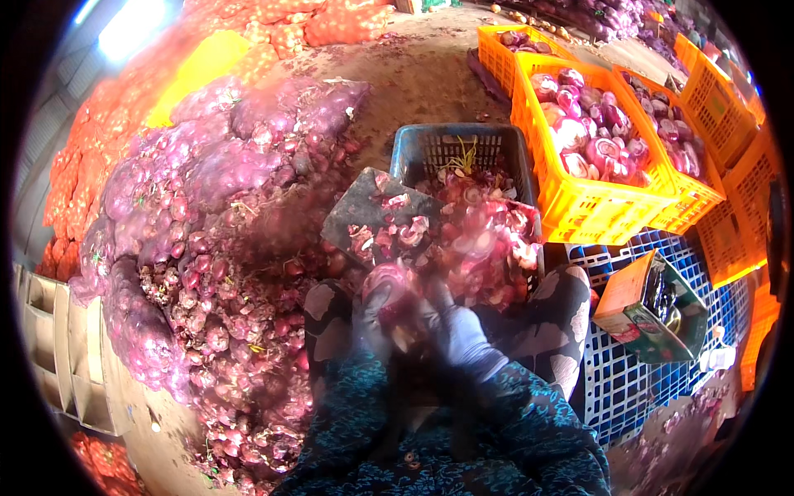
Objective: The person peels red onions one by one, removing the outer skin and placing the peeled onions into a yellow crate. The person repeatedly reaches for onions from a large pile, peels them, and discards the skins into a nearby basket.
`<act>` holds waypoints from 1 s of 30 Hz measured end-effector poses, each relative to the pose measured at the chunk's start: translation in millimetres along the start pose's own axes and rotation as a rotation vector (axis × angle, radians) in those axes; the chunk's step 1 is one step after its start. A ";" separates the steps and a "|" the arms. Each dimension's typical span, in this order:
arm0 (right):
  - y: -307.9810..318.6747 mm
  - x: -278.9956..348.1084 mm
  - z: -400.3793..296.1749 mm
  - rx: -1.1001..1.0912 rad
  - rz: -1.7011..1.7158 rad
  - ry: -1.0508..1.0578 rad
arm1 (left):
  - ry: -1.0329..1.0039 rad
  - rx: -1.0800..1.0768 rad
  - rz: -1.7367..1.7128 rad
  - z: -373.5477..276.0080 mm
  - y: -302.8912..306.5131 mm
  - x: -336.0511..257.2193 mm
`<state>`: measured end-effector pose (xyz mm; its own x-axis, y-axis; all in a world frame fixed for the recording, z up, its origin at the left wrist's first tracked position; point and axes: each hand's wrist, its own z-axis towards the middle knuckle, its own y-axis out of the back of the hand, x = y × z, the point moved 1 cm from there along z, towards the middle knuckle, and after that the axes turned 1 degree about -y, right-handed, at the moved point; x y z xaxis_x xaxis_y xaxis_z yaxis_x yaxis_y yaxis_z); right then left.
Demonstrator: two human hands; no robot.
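My left hand (374, 313), in a greyish glove, grips a red onion (391, 280) above my lap. My right hand (462, 338), also gloved, is close beside the onion on its right. Its fingers are blurred and dark, so whether they hold a tool or touch the onion is unclear. Just beyond my hands a dark flat board (353, 214) bears loose onion skins (412, 232). Behind and to the right of the board stands a dark blue plastic crate (459, 131) with skins and onion scraps inside. A blurred heap of peelings (493, 254) lies at its near side.
Loose red onions (217, 335) and purple mesh sacks (248, 155) pile up at left. Yellow-orange crates (595, 211) of peeled onions stand at right. Below them, an open cardboard box (626, 304) sits on a blue plastic pallet (620, 384). Orange mesh sacks (93, 173) line the far left.
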<state>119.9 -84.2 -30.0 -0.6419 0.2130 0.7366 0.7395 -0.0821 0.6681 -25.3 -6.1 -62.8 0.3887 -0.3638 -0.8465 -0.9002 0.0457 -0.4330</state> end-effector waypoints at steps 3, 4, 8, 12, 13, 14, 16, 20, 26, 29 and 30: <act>4.6 26.0 -7.7 -0.026 0.025 -0.085 | 0.090 0.098 -0.119 -29.2 -47.2 -35.2; 3.4 28.0 -6.6 -0.040 0.022 -0.086 | 0.067 0.107 -0.132 -24.1 -42.7 -29.0; 1.3 24.5 -3.4 -0.083 -0.036 -0.055 | 0.012 0.031 -0.064 -28.6 -52.5 -34.3; 5.0 26.7 2.2 -0.198 0.045 0.012 | 0.100 -0.012 -0.210 -39.7 -71.2 -51.0; 6.4 28.9 4.4 -0.232 0.075 0.041 | 0.125 0.005 -0.291 -39.0 -70.6 -52.2; 10.4 32.2 3.9 -0.263 0.185 0.054 | 0.249 0.054 -0.427 -41.1 -69.9 -55.4; 12.9 28.4 13.9 -0.473 0.504 0.125 | 0.198 0.143 -0.536 -31.0 -60.6 -43.6; 43.5 5.9 17.7 -0.323 1.134 -0.189 | 0.153 0.205 -0.562 -30.0 -56.4 -40.1; 61.0 -23.7 12.6 -0.282 0.485 -0.094 | 0.035 0.236 -0.079 -20.1 -31.7 -47.1; 69.1 -0.6 -9.9 -0.011 0.139 0.009 | 0.048 0.238 0.271 -31.0 -44.9 -68.3; 70.7 4.1 -14.1 0.016 0.116 0.124 | 0.070 0.275 0.369 -35.9 -52.5 -79.0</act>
<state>166.7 -102.9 21.7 -0.5716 0.0810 0.8165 0.8125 -0.0831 0.5771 -15.8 -13.1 38.0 0.0301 -0.3383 -0.9406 -0.8869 0.4250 -0.1812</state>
